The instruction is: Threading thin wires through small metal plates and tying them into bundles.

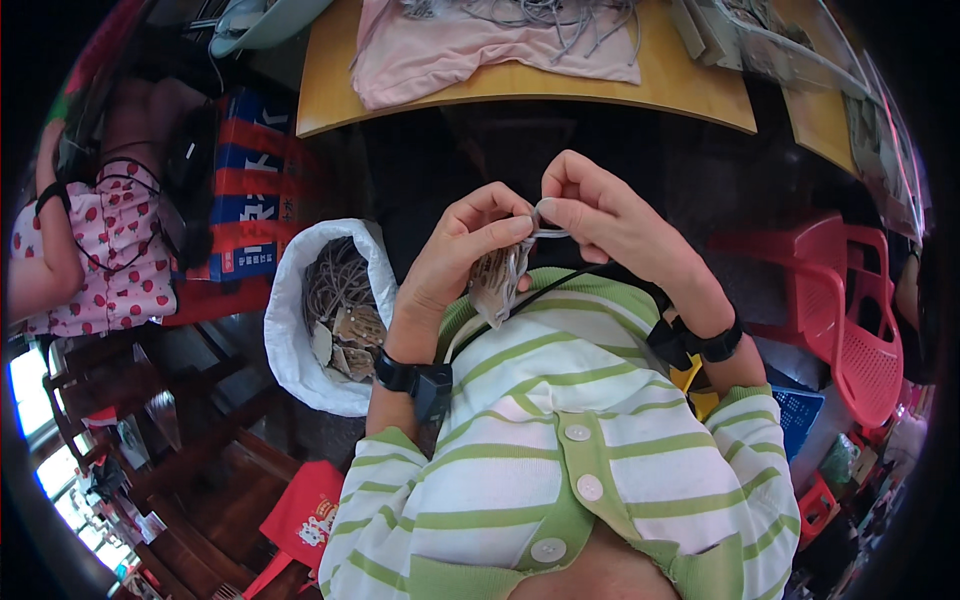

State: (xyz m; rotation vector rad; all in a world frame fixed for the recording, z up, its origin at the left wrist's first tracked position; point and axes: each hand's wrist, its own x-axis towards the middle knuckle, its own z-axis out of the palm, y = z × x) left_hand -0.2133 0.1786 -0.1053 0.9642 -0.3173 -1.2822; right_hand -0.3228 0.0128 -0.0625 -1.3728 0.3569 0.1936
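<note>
Above my lap, my left hand [465, 245] is closed, thumb and forefinger pinching a bundle of grey cord [516, 262]. A flat brown-and-grey patterned piece [490, 290] hangs below those fingers, with cord lying along it; its exact kind is unclear. My right hand [620, 220] pinches the same cord just to the right, fingertips almost touching the left ones. Part of the cord is hidden behind the fingers. Left of my hands stands a white-lined bin [285, 345] holding coiled grey cords [345, 280] and similar brown pieces [358, 328].
Ahead is a wooden table [680, 95] with a pink cloth [440, 60] and more grey cords [560, 20]. A clear plastic container [800, 60] sits at the far right. Red plastic chairs [815, 290] stand on the right. Another person [110, 240] sits at the left beside a blue box [245, 190].
</note>
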